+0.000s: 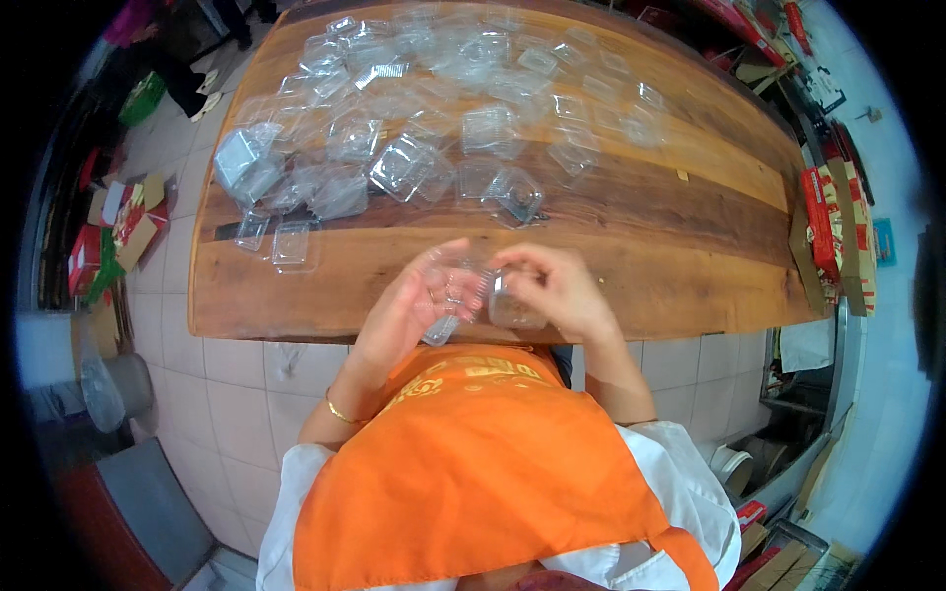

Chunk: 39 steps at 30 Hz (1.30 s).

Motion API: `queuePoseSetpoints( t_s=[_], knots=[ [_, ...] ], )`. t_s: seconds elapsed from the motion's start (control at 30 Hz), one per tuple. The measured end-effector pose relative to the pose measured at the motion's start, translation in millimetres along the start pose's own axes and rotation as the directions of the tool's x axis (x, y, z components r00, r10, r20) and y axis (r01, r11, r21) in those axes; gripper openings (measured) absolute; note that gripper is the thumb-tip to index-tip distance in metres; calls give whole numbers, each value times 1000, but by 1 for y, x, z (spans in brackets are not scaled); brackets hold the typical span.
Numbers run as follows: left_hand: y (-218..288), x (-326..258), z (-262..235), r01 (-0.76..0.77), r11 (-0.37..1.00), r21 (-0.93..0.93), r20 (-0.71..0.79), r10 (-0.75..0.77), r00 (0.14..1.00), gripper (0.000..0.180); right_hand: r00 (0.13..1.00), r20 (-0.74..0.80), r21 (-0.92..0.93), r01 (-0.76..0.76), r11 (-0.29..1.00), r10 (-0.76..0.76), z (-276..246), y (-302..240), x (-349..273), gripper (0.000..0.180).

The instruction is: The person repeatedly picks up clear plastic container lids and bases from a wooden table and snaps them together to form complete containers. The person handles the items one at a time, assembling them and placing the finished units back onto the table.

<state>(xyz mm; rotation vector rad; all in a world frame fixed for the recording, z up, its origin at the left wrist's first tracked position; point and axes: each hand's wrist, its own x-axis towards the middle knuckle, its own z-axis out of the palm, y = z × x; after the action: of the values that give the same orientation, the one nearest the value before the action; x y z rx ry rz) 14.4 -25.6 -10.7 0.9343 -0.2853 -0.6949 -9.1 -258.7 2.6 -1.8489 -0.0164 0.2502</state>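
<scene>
Box: One clear plastic box (516, 309) is between the two hands, low in front of the body, by the near edge of the table (690, 231). One part is beside the right hand's thumb, and another part shows just below the left hand. A strip with ridges is in the middle.
Left hand: The left hand (418, 297) is half open, with its fingers bent and spread behind the see-through plastic. It is blurry, so I cannot tell how firmly it grips.
Right hand: The right hand (554, 288) is curled, with its thumb and pointing finger close together, pinching the box near its ridges.
Pile: Lots more clear boxes (402, 165) lie in a messy heap on the far part of the table, well apart from both hands.
Wrist: A gold bangle (339, 410) is on the left arm.
Clothes: The apron (473, 473) is orange, over white sleeves (680, 468).
</scene>
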Motion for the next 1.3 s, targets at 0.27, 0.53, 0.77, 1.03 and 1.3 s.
queuePoseSetpoints(
  t_s=[0.27, 0.53, 0.77, 1.03, 1.3],
  knots=[
    [7, -5, 12, -67, 732, 678, -35, 123, 992, 55, 983, -3, -260, 174, 950, -181, 30, 2, 18, 21],
    [13, 1, 31, -80, 486, 870, -6, 174, 985, 47, 914, -68, -523, 308, 794, -400, 29, 10, 13, 17],
    [-13, 2, 4, 77, 995, -61, -118, -84, 989, 35, 732, 0, -681, 499, 536, -681, 26, 17, 12, 35],
    [3, 4, -12, 331, 936, -119, 72, -324, 943, 28, 651, -46, -620, 577, 532, -758, 23, 12, 11, 41],
    [29, 111, -77, -96, 988, -120, -433, 34, 901, 30, 883, -419, -56, 204, 977, -209, 13, 20, -3, 35]
  ],
)
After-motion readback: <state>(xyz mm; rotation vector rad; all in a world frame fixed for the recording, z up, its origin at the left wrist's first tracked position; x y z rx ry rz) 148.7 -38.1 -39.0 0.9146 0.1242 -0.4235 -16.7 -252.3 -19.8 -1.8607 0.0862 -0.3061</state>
